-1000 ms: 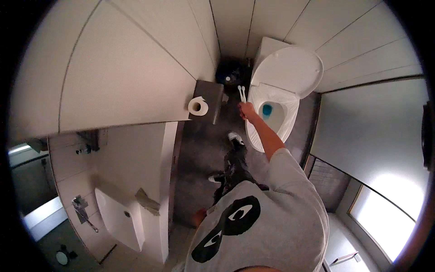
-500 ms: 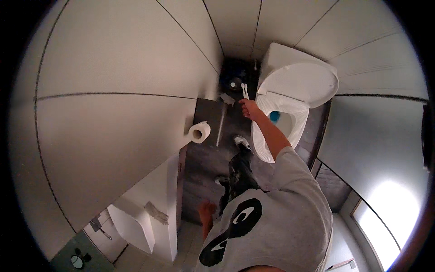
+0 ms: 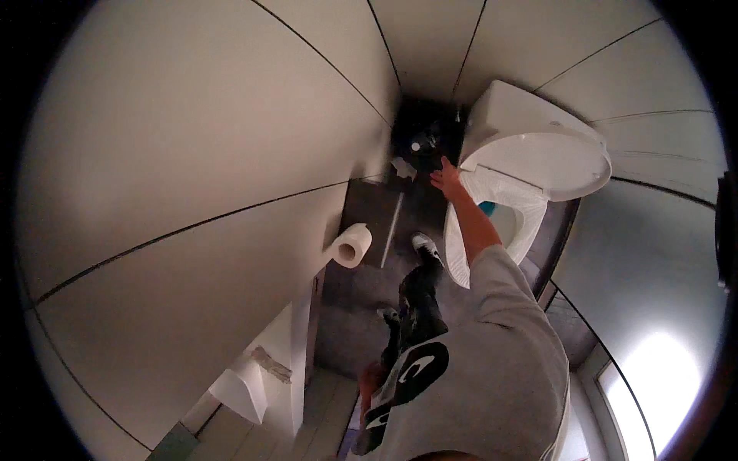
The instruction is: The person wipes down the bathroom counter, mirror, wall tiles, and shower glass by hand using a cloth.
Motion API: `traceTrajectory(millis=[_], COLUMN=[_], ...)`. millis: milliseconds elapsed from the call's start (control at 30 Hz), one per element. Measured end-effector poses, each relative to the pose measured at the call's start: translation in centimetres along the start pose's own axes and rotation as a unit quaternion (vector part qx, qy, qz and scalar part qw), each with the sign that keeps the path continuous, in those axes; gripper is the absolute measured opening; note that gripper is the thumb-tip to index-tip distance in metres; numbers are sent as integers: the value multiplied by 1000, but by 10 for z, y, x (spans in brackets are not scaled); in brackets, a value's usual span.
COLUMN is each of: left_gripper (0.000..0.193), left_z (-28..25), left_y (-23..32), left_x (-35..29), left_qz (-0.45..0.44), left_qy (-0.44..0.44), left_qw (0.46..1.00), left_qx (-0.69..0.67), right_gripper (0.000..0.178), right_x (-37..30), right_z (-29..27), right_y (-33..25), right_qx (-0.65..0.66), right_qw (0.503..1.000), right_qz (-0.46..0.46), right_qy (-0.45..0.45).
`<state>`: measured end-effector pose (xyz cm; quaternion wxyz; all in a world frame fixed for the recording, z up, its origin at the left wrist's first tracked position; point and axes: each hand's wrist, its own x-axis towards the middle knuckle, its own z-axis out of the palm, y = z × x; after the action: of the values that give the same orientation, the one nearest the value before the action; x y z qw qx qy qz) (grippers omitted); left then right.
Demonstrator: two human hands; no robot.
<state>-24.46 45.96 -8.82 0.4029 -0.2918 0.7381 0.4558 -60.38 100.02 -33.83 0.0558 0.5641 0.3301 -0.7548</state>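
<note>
My right hand (image 3: 446, 179) reaches forward with its fingers spread and nothing in them. It is just left of the toilet seat (image 3: 457, 247), which wears a wrinkled white cover. Close beyond the fingertips is a dark bin lined with a black bag (image 3: 432, 115), with a small white round thing (image 3: 416, 146) showing in it. A crumpled pale scrap of paper (image 3: 402, 167) lies at the bin's near side. My left hand (image 3: 371, 380) hangs low beside my body, dim and partly hidden by my shirt, so its fingers cannot be made out.
The toilet lid (image 3: 550, 161) is raised against the tank. A toilet paper roll (image 3: 352, 246) sticks out from the left wall. Lower left, a folded cloth (image 3: 271, 365) lies by a white basin (image 3: 240, 396). A bright window (image 3: 653, 396) is at the lower right.
My right hand has let go of a pair of thin white sticks with rounded ends, and its fingers have spread. The sticks are no longer seen. My left hand has drawn closer to my body.
</note>
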Motion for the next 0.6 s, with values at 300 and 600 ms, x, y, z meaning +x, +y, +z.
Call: traceTrajectory(millis=[300,600], left_gripper=[26,23], left_z=[14,-11], left_y=[96,42], left_x=[2,32], left_qz=[64,250], left_qy=[-67,-98], left_qw=[990,885], left_qx=[104,381], right_gripper=[13,23], right_x=[-86,-170], right_z=[-116,-137], right_y=[188,258], right_qx=[-342,-643], right_qw=[938,742], right_qz=[-44,-102], right_qy=[-40,-160])
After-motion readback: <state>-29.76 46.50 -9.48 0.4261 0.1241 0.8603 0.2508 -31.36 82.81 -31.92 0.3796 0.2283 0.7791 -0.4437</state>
